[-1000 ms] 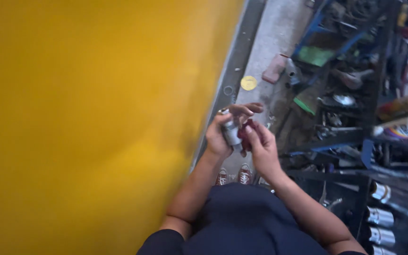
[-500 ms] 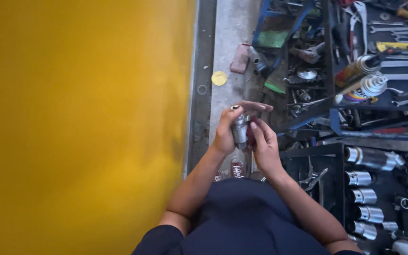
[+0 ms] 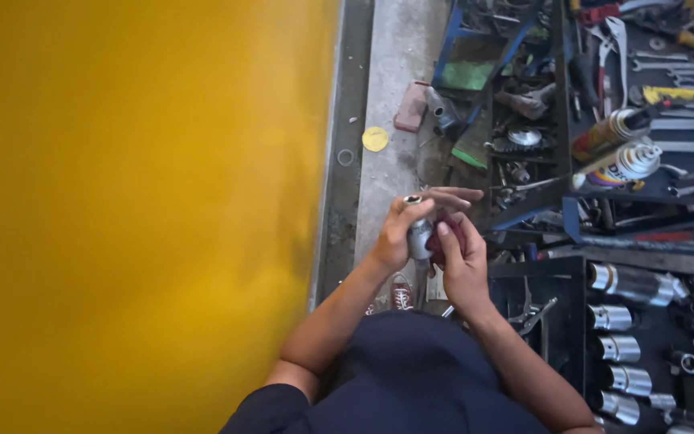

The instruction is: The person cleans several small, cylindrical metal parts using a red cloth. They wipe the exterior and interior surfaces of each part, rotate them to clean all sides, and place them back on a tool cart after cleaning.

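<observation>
In front of my chest my left hand [image 3: 399,233] grips a shiny metal socket [image 3: 419,233] held upright, its open end at the top. My right hand [image 3: 463,261] presses a dark red rag [image 3: 449,233] against the socket's side, thumb on the metal. Both hands meet over the grey concrete floor [image 3: 391,173], between a yellow surface and a blue tool cart.
A large yellow panel [image 3: 138,209] fills the left. To the right a blue tool cart [image 3: 524,120] holds wrenches, spray cans [image 3: 624,161] and loose parts. A tray with several large chrome sockets [image 3: 616,321] lies at the lower right. A yellow disc [image 3: 375,138] and a reddish block [image 3: 410,106] lie on the floor.
The view has shifted, so the yellow panel takes less room and more of the tool cart shows. My hands stay together on the socket, with the rag now more visible.
</observation>
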